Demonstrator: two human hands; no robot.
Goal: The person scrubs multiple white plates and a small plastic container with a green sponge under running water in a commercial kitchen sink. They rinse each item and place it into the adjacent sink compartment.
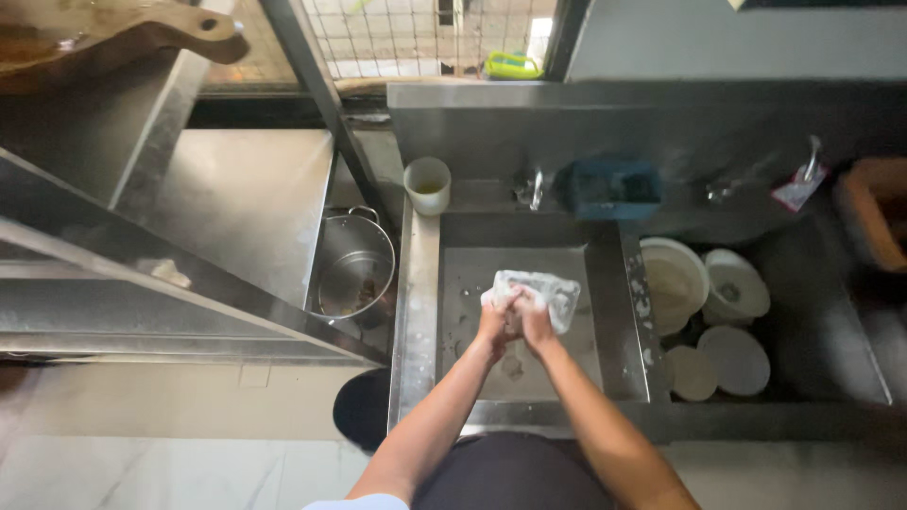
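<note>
Head view: left hand (495, 321) and right hand (535, 321), both closed around a white cloth (546, 291), held together over the steel sink (605, 312). Pale bowls (704, 283) fill the adjoining basin; a steel pot (354, 269) stands left.

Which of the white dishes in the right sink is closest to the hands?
The big white bowl at the left edge of the right sink, just past the divider from both hands. The other dishes lie farther right.
</note>
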